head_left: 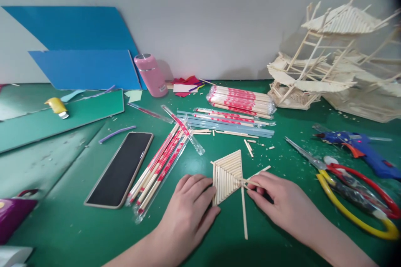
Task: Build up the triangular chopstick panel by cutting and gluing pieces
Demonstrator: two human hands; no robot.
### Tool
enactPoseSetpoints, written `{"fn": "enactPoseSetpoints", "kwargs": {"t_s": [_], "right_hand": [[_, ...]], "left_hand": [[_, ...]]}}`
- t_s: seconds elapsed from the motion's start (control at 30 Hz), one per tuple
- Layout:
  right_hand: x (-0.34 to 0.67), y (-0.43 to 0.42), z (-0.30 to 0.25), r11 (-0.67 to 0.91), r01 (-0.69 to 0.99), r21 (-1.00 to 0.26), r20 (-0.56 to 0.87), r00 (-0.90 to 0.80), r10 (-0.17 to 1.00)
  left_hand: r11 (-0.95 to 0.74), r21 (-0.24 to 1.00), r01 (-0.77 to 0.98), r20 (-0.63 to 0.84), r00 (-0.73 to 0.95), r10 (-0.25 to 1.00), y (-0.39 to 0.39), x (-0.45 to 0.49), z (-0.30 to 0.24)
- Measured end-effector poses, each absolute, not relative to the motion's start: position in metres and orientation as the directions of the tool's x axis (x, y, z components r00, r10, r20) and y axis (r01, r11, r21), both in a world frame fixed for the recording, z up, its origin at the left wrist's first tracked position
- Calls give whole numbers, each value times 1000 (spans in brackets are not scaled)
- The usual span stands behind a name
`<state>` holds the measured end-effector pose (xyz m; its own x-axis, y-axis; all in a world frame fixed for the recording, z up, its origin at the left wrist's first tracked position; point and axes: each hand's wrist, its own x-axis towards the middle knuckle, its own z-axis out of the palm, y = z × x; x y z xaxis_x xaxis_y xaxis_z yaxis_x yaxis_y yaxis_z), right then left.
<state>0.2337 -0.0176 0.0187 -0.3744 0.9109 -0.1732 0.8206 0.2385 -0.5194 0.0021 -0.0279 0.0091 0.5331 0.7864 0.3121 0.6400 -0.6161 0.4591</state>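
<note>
A small panel of bamboo sticks, laid side by side in angled rows, lies in front of me. My left hand grips its left edge, fingers curled and thumb low by the corner. Between thumb and fingertips my right hand pinches a thin wooden stick, whose tip meets the panel's right corner. A longer stick runs from that corner toward me. Another stick slants out behind my right fingers.
Wrapped chopsticks and a phone lie left. Scissors and a blue glue gun are right. Behind stand a bundled chopstick pack, a pink flask and a stick-built tower model. Stick scraps are scattered around.
</note>
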Motion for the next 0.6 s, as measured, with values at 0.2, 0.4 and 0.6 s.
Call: {"fn": "enactPoseSetpoints", "kwargs": {"t_s": [0.2,0.4,0.6], "right_hand": [[231,-11,15,304,791,-531,-60,-394,917],[239,-13,18,265,751,-605,39,-304,952],[245,-9,32,145,448,-882,117,-89,989]], "left_hand": [[-639,426,640,309,561,768,-19,1,10],[-579,401,710,389,440,809,-12,-10,11],[-556,300,775,457,395,797,-13,-15,8]]}}
